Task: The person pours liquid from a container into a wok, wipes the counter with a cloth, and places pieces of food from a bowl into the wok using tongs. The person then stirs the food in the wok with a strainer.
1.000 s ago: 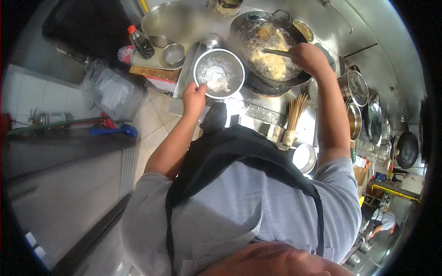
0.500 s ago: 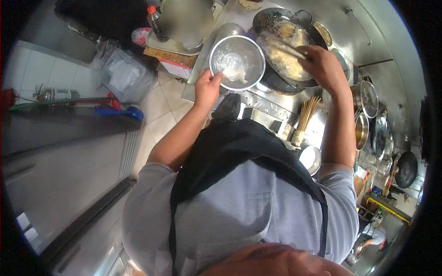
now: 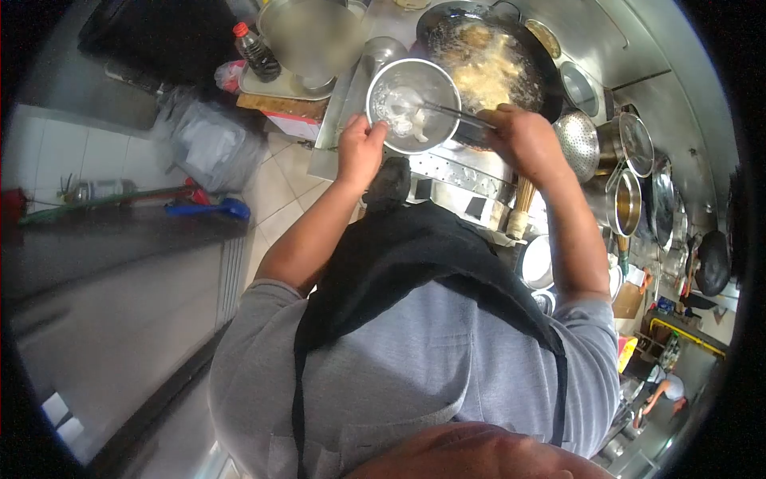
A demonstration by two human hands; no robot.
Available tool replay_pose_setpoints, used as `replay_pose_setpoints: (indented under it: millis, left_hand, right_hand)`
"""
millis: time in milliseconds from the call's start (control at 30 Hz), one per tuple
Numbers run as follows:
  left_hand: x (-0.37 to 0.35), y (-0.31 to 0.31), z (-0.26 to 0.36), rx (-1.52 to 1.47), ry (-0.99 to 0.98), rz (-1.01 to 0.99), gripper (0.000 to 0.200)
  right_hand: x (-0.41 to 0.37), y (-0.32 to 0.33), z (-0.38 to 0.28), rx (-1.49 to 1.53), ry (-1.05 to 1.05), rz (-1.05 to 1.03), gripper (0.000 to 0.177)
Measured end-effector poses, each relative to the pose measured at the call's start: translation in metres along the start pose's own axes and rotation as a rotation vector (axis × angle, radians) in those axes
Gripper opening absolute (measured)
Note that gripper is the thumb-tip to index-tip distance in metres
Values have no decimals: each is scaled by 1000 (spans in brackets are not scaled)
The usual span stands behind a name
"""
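Observation:
My left hand (image 3: 361,152) grips the near-left rim of a metal bowl (image 3: 437,86), tilted toward me, with some whitish wet pieces (image 3: 407,112) at its bottom. My right hand (image 3: 527,144) is closed around slim metal tongs (image 3: 459,114), whose tips reach over the bowl's right rim to the pieces inside. Just beyond my right hand is a black wok (image 3: 546,84) of bubbling oil, in which golden battered food (image 3: 487,76) floats. The bowl is held in front of the wok's left side. My right palm hides the handle end of the tongs.
A bamboo brush (image 3: 520,211) and a white-filled bowl (image 3: 538,262) stand near the front of the stove. To the right are a perforated strainer (image 3: 576,144) and metal pots (image 3: 624,201). A red-capped bottle (image 3: 257,54) stands at back left. Another person (image 3: 666,389) is far right.
My right hand has moved left and toward me, bringing the tongs from over the wok into the bowl. My left hand still holds the bowl in nearly the same place.

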State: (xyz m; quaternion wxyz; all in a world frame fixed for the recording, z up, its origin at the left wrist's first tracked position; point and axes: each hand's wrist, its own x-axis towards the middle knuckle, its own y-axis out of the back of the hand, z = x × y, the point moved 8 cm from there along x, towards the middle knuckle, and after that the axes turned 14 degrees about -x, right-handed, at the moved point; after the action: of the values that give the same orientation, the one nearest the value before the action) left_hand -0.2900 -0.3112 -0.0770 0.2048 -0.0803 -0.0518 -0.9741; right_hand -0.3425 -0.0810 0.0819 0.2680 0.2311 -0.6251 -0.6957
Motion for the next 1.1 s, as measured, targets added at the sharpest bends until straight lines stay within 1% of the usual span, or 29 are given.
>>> replay_pose_setpoints:
  millis: [33, 100, 133, 167, 200, 267, 300, 333, 367, 400, 467, 500, 567, 600, 633, 667, 700, 733, 767, 800, 833, 867, 900, 933, 967, 1033, 1100]
  left_hand:
    - [1, 1, -3, -19, 11, 10, 26]
    - [3, -3, -10, -25, 29, 23, 24]
    - [4, -6, -17, -81, 94, 12, 23]
    - [4, -7, -20, -91, 129, 6, 23]
    - [3, -8, -22, -97, 166, 1, 23]
    - [2, -9, -27, -113, 183, 11, 23]
    - [1, -7, -33, -116, 208, 37, 23]
    - [1, -8, -44, -117, 210, 31, 23]
    - [0, -7, -58, -166, 231, 49, 24]
    - [-1, -7, -66, -213, 253, 69, 24]
    - [-3, -9, -62, -204, 260, 90, 25]
    - [-4, -10, -56, -215, 267, 87, 25]
    - [-4, -9, -31, -185, 268, 63, 24]
    - [-2, -6, -47, -110, 259, 53, 23]
    - [-2, -5, -30, -100, 198, 56, 23]
    - [-1, -3, -30, -74, 142, 43, 23]
    - [0, -4, -28, -78, 132, 48, 22]
    - [1, -5, -21, -90, 119, 43, 22]
    - [2, -2, -16, -88, 120, 43, 22]
    - [3, -2, -9, -4, 87, 17, 23]
    - [3, -5, -4, 77, 52, -12, 23]
    - [3, -9, -4, 74, 50, -22, 23]
    - [4, -10, 2, 18, -23, -11, 22]
    - [3, -11, 9, -36, -95, 2, 23]
    - [2, -12, 12, -35, -96, 2, 23]
    - [-3, -13, 36, -89, -240, 34, 24]
    - [-2, -12, 30, -30, -209, 39, 20]
  right_hand:
    - [-4, 4, 14, 94, -35, 5, 25]
    - [-14, 17, 43, 118, -128, 22, 27]
    - [-20, 22, 60, 148, -190, 16, 28]
    - [-27, 23, 82, 135, -297, -51, 31]
    - [-36, 25, 102, 201, -361, 6, 31]
    - [-45, 23, 136, 188, -471, -66, 31]
    - [-48, 13, 160, 185, -481, -66, 31]
    - [-50, -12, 187, 135, -466, -117, 31]
    - [-48, -36, 204, 87, -448, -166, 31]
    - [-43, -51, 212, 89, -450, -169, 31]
    - [-39, -87, 224, -31, -466, -303, 30]
    - [-40, -106, 230, -22, -458, -307, 30]
    - [-36, -130, 251, -196, -603, -243, 31]
    - [-36, -110, 238, -104, -658, -67, 36]
    - [-28, -99, 226, -180, -598, -59, 38]
    - [-29, -55, 185, -105, -557, 23, 35]
    - [-28, -33, 165, 16, -535, 68, 34]
    - [-30, -10, 143, 67, -563, 93, 33]
    - [-28, 3, 118, 151, -454, 55, 34]
    - [-27, 14, 94, 230, -351, 18, 34]
    - [-26, 23, 66, 184, -248, -21, 35]
    - [-24, 28, 41, 140, -145, -60, 35]
    - [-23, 10, 29, 86, -143, -128, 30]
    - [-21, 2, 13, 83, -173, -259, 25]
    - [-18, -11, 4, 71, -163, -255, 27]
    - [-12, -38, -13, 85, -170, -235, 28]
    - [-8, -52, -21, 139, -220, -219, 30]
